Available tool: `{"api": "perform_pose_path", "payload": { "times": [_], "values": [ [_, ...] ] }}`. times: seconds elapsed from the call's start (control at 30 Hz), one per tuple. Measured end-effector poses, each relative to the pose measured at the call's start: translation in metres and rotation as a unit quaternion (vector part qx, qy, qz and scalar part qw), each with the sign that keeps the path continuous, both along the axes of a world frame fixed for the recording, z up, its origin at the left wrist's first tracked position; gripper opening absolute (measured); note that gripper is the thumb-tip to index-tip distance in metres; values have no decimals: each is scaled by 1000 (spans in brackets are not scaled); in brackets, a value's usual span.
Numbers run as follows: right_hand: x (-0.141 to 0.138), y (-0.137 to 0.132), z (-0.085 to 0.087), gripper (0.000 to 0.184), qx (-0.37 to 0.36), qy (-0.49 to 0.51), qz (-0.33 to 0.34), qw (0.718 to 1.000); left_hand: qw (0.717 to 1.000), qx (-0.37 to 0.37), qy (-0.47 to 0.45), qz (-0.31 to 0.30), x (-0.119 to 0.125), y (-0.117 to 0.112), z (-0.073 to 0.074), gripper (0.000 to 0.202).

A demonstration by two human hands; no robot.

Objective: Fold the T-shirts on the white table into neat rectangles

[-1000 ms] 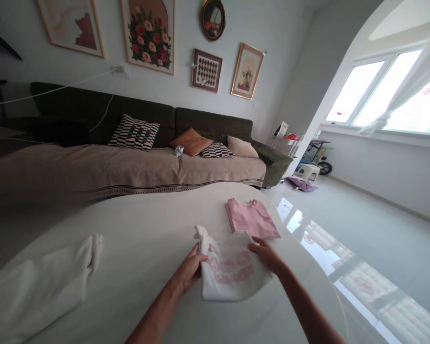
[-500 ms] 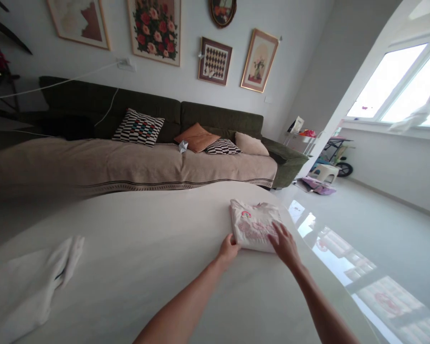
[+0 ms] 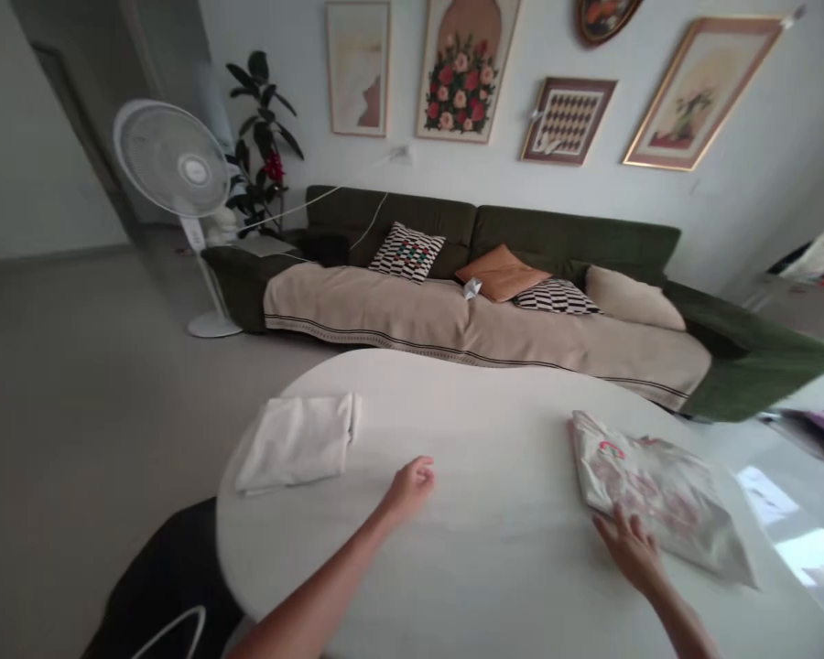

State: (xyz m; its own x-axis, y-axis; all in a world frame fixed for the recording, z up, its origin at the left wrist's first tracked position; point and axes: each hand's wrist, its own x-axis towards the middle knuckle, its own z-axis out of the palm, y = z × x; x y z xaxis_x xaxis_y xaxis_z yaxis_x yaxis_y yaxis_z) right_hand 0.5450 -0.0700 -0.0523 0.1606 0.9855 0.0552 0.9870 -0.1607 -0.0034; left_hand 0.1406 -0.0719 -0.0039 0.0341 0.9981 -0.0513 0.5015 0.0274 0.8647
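Observation:
A folded white shirt [image 3: 652, 494] with a pink print and a small red arc lies on the right side of the white table. At its near edge is my right hand [image 3: 632, 549], fingers apart, seeming to touch the cloth without gripping it. My left hand [image 3: 412, 487] hovers over the middle of the table, its fingers curled in and nothing visible in them. To the left of that hand rests a second folded garment [image 3: 298, 444], plain white, near the table's left edge.
The rounded white table [image 3: 467, 567] fills the foreground. A black seat or bag [image 3: 171, 586] stands at its lower left. Behind it is a dark green sofa [image 3: 412, 215] with cushions and a beige cover. A white fan [image 3: 189, 169] stands back left.
My view has swung left, bringing the fan and the whole left garment into sight. My left hand has let go of the printed shirt and moved left; my right hand has slid to its near edge.

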Motion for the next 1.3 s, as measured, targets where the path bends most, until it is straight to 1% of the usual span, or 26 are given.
{"api": "perform_pose_path", "payload": {
  "times": [0.03, 0.1, 0.13, 0.2, 0.27, 0.33, 0.43, 0.53, 0.6, 0.63, 0.67, 0.7, 0.73, 0.77, 0.8, 0.83, 0.87, 0.9, 0.97, 1.03, 1.07, 1.13, 1.17, 1.2, 1.23, 1.3],
  "values": [
    [-22, -10, -6, 42, -6, 0, 0, 1000, 999, 12, 26, 35, -28, 0, 6, 28],
    [-67, -33, -16, 46, -36, 18, -25, 999, 992, 31, 78, 94, -77, -1, 17, 28],
    [-89, -45, -18, 48, -41, 32, -42, 998, 987, 39, 108, 116, -97, -3, 22, 29],
    [-133, -68, -19, 54, -42, 62, -75, 994, 973, 49, 166, 153, -127, -8, 27, 29],
    [-172, -89, -15, 58, -44, 89, -74, 992, 958, 46, 215, 183, -148, -14, 28, 29],
    [-204, -107, -8, 57, -50, 109, -44, 992, 946, 36, 252, 200, -163, -18, 27, 26],
    [-237, -129, 4, 54, -54, 143, -26, 988, 939, 35, 283, 193, -176, -16, 28, 16],
    [-254, -139, 14, 48, -31, 192, -35, 980, 939, 55, 292, 176, -170, -13, 38, 15],
    [-260, -138, 21, 42, 15, 248, -17, 968, 941, 90, 288, 153, -151, -19, 47, 17],
    [-263, -135, 25, 40, 43, 284, -4, 958, 946, 113, 278, 126, -136, -26, 50, 18],
    [-265, -131, 30, 40, 68, 324, 7, 943, 953, 134, 260, 78, -119, -35, 53, 18],
    [-266, -127, 35, 42, 88, 366, 14, 927, 961, 147, 233, 5, -102, -46, 53, 18],
    [-267, -123, 40, 44, 100, 400, 13, 911, 966, 140, 197, -94, -84, -56, 52, 15],
    [-268, -119, 45, 46, 105, 421, 7, 901, 958, 120, 156, -208, -68, -66, 49, 12],
    [-268, -116, 50, 47, 105, 425, -1, 899, 942, 97, 121, -297, -54, -75, 45, 11],
    [-266, -115, 53, 48, 102, 417, -6, 903, 928, 83, 96, -351, -44, -81, 40, 12],
    [-264, -114, 56, 47, 99, 399, -11, 912, 923, 83, 87, -367, -37, -84, 34, 15],
    [-262, -114, 57, 46, 95, 379, -16, 921, 929, 94, 95, -345, -34, -83, 29, 19],
    [-255, -115, 58, 43, 81, 349, -28, 933, 951, 122, 150, -241, -36, -74, 19, 32],
    [-248, -116, 57, 43, 65, 330, -42, 941, 957, 113, 214, -158, -45, -58, 13, 44],
    [-245, -115, 57, 46, 55, 319, -48, 945, 957, 97, 234, -137, -50, -50, 12, 47],
    [-240, -110, 59, 56, 30, 298, -56, 952, 958, 62, 247, -133, -58, -37, 12, 46],
    [-238, -107, 61, 59, 14, 288, -56, 956, 958, 49, 245, -144, -60, -33, 12, 42],
    [-237, -102, 64, 57, -6, 278, -53, 959, 957, 42, 241, -156, -61, -30, 14, 36],
    [-235, -98, 68, 50, -29, 268, -50, 962, 956, 38, 238, -166, -62, -28, 15, 29],
    [-233, -87, 78, 28, -73, 245, -43, 966, 955, 34, 233, -178, -61, -25, 19, 12]
  ]
}}
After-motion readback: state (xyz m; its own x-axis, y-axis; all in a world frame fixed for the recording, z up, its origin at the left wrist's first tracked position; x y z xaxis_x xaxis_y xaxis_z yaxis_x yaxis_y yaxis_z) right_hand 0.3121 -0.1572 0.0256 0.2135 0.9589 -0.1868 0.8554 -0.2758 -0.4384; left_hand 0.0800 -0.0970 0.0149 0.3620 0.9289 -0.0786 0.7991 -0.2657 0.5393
